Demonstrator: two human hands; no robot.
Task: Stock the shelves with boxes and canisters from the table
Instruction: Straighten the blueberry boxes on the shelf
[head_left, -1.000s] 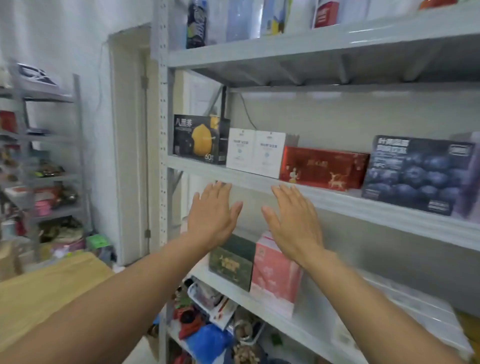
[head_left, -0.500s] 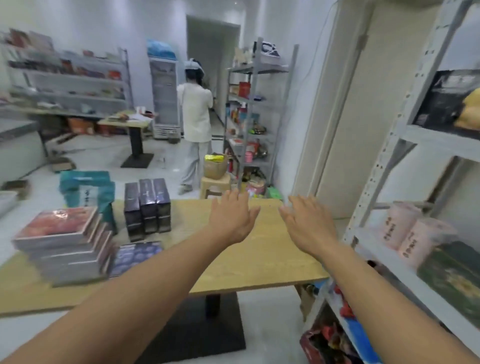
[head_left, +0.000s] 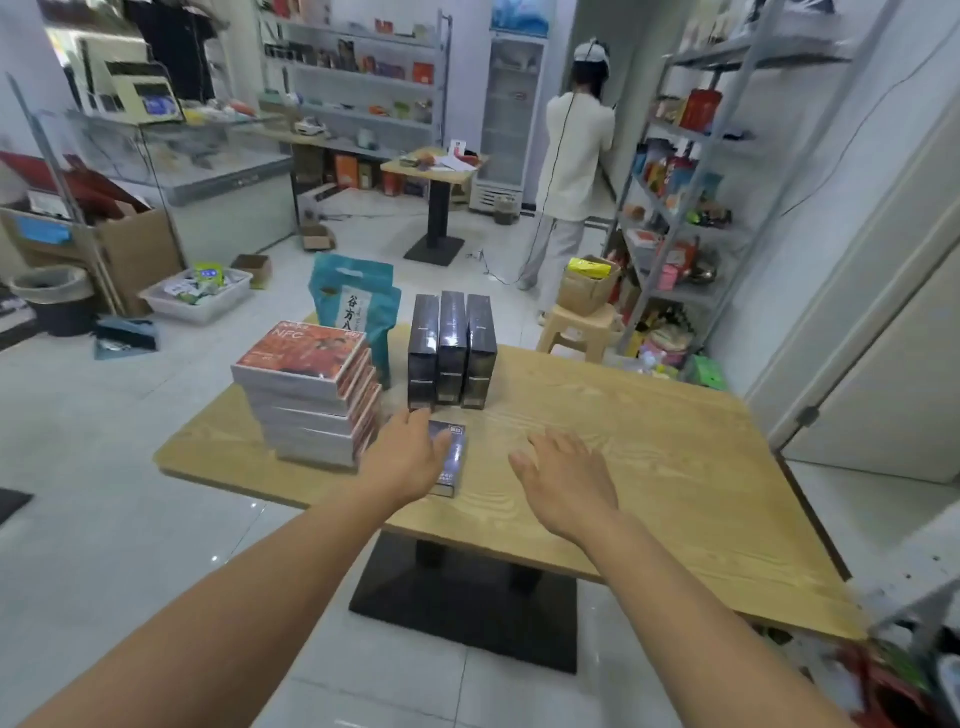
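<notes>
At frame centre the left hand (head_left: 410, 457), fingers straight and slightly apart, covers the left part of a flat blue box (head_left: 453, 457) near the front edge of the wooden table (head_left: 675, 467); the right hand (head_left: 563, 478), fingers spread, hovers over bare tabletop to its right; a stack of red boxes (head_left: 311, 395) stands close on the left

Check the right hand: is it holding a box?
No, the right hand is open with fingers spread above the wooden table, nothing in it.
</notes>
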